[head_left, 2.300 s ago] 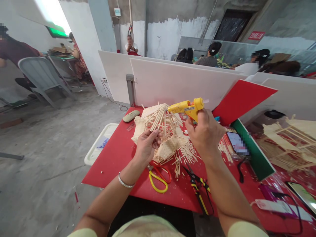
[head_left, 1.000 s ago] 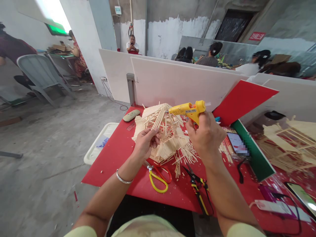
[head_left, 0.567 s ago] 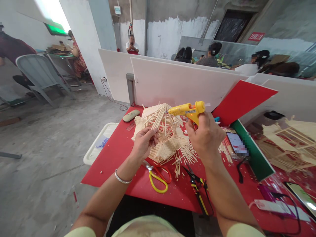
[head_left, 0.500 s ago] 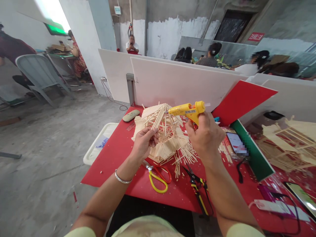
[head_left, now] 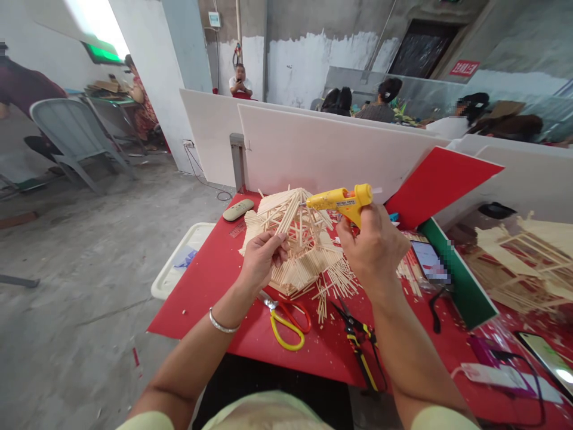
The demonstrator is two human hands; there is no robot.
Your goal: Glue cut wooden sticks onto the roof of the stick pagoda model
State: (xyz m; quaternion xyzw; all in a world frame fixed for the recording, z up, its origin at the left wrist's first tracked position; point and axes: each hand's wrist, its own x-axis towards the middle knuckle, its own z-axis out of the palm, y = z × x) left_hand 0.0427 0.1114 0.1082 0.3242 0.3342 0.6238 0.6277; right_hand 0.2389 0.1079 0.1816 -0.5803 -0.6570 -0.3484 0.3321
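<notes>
A yellow hot glue gun is gripped in my right hand, its nozzle pointing left at the upper part of a model built of wooden sticks. My left hand pinches the lower end of a wooden stick that lies along the model's sloping roof frame. The nozzle is close to the stick's upper part; whether they touch I cannot tell. Part of the model is hidden behind my left fingers. Many loose sticks lie right of the model on the red tabletop.
Scissors with yellow and red handles and black-yellow pliers lie in front. A glasses case sits at the back left. To the right are a phone, a green panel and another stick model. White boards stand behind; people sit beyond.
</notes>
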